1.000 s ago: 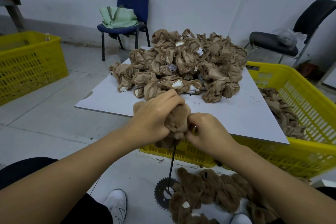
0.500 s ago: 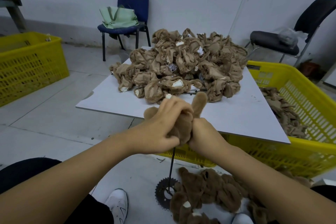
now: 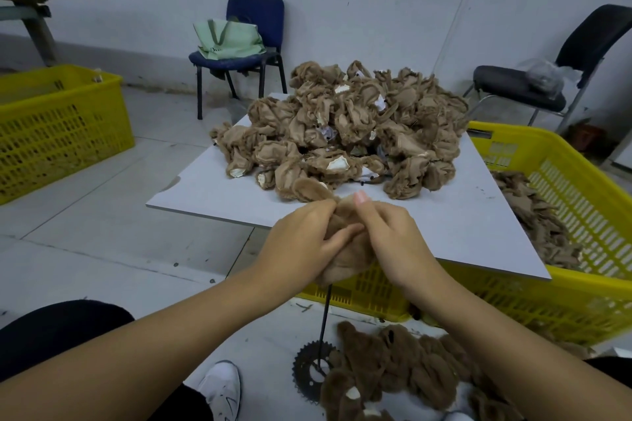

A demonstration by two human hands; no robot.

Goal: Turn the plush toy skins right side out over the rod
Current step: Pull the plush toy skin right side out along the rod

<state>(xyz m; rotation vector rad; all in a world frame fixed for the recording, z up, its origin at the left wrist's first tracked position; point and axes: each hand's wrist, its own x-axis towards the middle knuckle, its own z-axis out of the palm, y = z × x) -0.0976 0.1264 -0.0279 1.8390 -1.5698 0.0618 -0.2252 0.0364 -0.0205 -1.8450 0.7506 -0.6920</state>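
Note:
A brown plush skin (image 3: 350,256) sits on top of a thin black rod (image 3: 325,321) that rises from a toothed gear base (image 3: 304,369) on the floor. My left hand (image 3: 301,243) grips the skin from the left, thumb pressed into the fabric. On the right side my right hand (image 3: 390,236) pinches it, one fingertip raised at the top. A furry part of the skin (image 3: 307,189) sticks out above my left hand. A heap of inside-out tan skins (image 3: 345,126) lies on the white board (image 3: 461,215) just beyond.
Furry brown skins (image 3: 400,369) lie on the floor by the gear. A yellow crate (image 3: 561,215) under the board holds more tan skins. Another yellow crate (image 3: 58,123) stands at left. Two chairs (image 3: 253,31) (image 3: 533,89) stand by the wall. My white shoe (image 3: 220,390) is near the gear.
Both hands have shifted on the skin: the right hand moved up over its top, the left loosened its fist. The ear that stood up beside my hands is now folded down.

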